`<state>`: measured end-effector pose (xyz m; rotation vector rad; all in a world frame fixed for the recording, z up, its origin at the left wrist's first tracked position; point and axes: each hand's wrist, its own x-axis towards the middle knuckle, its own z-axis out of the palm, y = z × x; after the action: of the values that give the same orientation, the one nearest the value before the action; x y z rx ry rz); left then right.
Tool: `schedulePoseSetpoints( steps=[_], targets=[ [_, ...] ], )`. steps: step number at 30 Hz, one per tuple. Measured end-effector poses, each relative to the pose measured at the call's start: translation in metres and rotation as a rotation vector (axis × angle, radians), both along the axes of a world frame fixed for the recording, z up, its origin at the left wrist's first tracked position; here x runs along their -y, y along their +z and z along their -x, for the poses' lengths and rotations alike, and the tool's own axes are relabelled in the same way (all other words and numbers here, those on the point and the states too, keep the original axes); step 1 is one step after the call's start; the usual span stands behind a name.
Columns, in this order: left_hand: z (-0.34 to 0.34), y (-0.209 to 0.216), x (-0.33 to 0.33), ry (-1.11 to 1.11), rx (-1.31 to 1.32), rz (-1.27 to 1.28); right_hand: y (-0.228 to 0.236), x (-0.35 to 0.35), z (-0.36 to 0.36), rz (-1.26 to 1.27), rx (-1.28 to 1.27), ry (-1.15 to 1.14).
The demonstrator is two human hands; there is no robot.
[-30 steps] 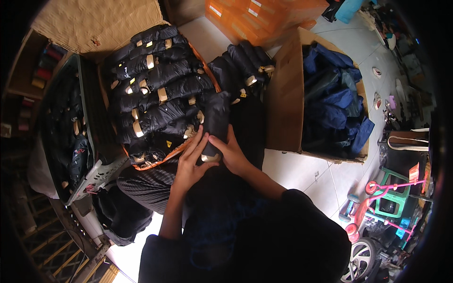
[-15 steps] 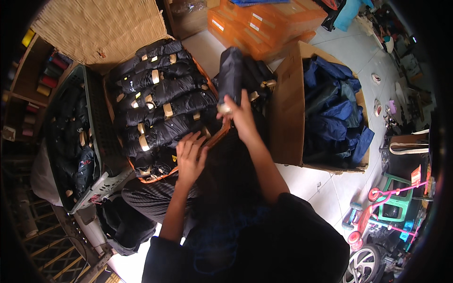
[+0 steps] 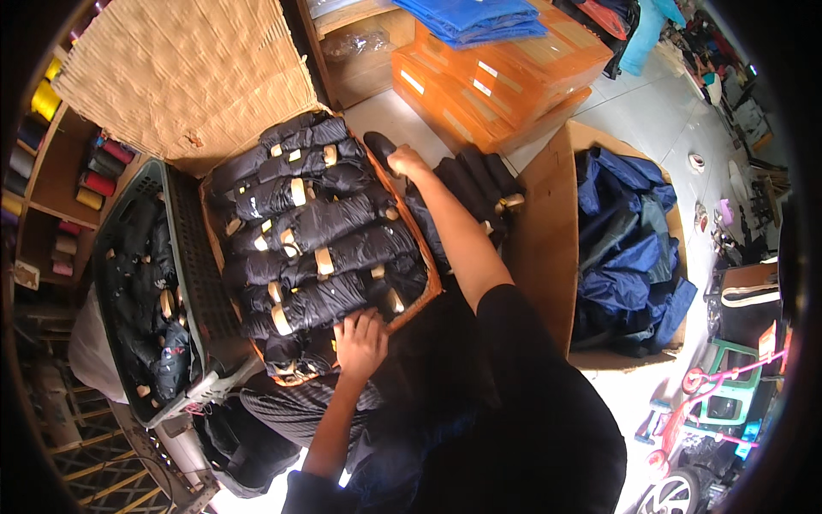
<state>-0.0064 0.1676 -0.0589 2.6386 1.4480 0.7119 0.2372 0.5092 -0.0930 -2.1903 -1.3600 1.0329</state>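
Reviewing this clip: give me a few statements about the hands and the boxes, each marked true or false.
1. The right hand holds a rolled black bundle at the far end of the cardboard box. True.
2. The left hand is raised in the air. False: it rests on the black bundles at the box's near edge.
3. The box on the right holds blue fabric. True.
4. The grey plastic crate lies right of the cardboard box. False: left.

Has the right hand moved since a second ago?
Yes. The right hand, holding a black rolled bundle, has gone from the near edge of the bundle-filled box to its far corner.
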Motion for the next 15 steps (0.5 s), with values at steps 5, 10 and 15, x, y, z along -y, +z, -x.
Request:
schedulePoseSetpoints(
  steps=[5,10,15],
  targets=[
    [-0.002,-0.002,0.0,0.02,-0.025,-0.025,-0.03,-0.005,0.005,0.199,0.168,0.133],
    [-0.001,-0.003,0.001,0.037,-0.047,-0.014,-0.017,0.004,0.001,0.144,0.34,0.362],
    [-0.007,0.0,-0.002,0.01,-0.02,-0.002,0.004,0.02,-0.016,-0.254,0.229,0.125]
  ],
)
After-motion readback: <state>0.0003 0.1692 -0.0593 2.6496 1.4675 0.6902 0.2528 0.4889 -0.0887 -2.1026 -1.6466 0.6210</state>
